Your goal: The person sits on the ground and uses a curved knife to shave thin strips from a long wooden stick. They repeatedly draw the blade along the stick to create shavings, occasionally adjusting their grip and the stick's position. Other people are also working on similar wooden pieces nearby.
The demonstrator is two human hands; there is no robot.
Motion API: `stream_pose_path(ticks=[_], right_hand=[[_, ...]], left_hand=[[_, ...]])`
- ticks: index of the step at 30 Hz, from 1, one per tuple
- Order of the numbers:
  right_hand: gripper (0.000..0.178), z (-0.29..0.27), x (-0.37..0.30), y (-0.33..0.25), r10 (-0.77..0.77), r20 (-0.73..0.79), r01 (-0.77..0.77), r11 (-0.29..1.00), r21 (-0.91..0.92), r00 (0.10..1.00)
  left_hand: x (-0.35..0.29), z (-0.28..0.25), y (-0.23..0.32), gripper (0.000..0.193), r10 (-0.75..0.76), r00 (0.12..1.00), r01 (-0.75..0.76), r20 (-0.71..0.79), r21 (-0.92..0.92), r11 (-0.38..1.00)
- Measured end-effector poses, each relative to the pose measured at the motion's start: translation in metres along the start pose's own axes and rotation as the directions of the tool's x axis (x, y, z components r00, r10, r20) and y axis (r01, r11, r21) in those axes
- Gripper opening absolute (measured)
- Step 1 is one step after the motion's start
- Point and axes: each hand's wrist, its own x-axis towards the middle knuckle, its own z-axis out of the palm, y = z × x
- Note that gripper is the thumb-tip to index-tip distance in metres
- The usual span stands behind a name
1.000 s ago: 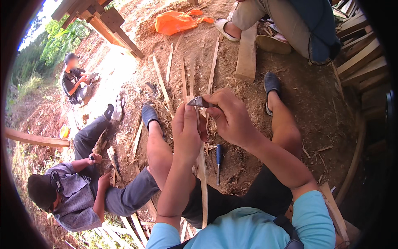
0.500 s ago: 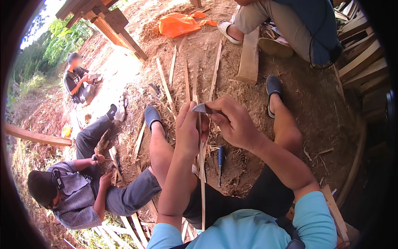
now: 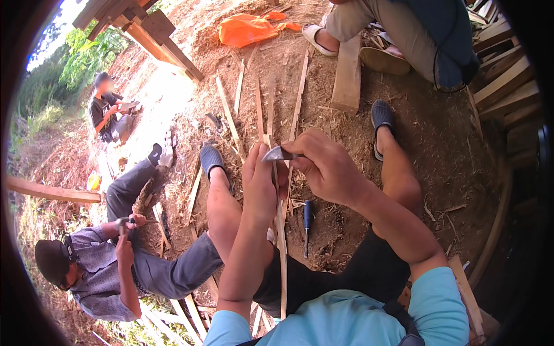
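Observation:
My left hand [image 3: 258, 187] is closed around a long thin wooden strip [image 3: 283, 254], which runs from beyond my fingers back toward my lap. In my right hand [image 3: 332, 173] is a small knife with a curved, pointed blade [image 3: 277, 154]; most of its handle is hidden by the fingers. The blade lies across the strip, close to my left fingertips. On the ground between my legs lies a blue-handled tool [image 3: 307, 219] with a dark metal shaft, perhaps a chisel or screwdriver.
Several wooden strips [image 3: 229, 112] lie ahead on the dirt, with an orange bag [image 3: 248, 32] beyond them. A thick wooden block [image 3: 347, 81] sits near a person ahead. At left, a co-worker [image 3: 107, 271] holds a hammer-like tool [image 3: 122, 223]. Stacked timber [image 3: 508, 81] stands at right.
The knife blade and my hands have shifted slightly left, the blade still across the strip. The co-worker at left has lifted a hand, and the hammer-like tool now shows.

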Motion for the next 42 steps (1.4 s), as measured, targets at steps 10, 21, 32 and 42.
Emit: stream_pose_path(ticks=[10, 21, 32, 42], right_hand=[[0.017, -0.020, 0.019, 0.030, 0.003, -0.382, -0.082, 0.979, -0.189, 0.924], [0.021, -0.017, -0.001, -0.003, 0.018, -0.013, -0.017, 0.999, 0.049, 1.000], [0.022, -0.012, -0.004, -0.004, 0.052, 0.059, -0.052, 0.999, -0.006, 0.997], [0.019, -0.016, 0.020, 0.028, 0.000, -0.286, -0.059, 0.978, -0.200, 0.958]], left_hand=[[-0.029, 0.031, -0.009, 0.029, 0.027, 0.981, -0.055, 0.190, 0.140, 0.989], [-0.006, 0.004, -0.007, 0.024, 0.011, 0.997, -0.014, 0.072, 0.039, 0.999], [-0.003, 0.002, -0.003, 0.023, 0.075, 0.996, -0.081, 0.046, 0.141, 0.987], [-0.026, 0.021, -0.007, 0.024, 0.107, 0.983, -0.140, 0.151, 0.231, 0.963]])
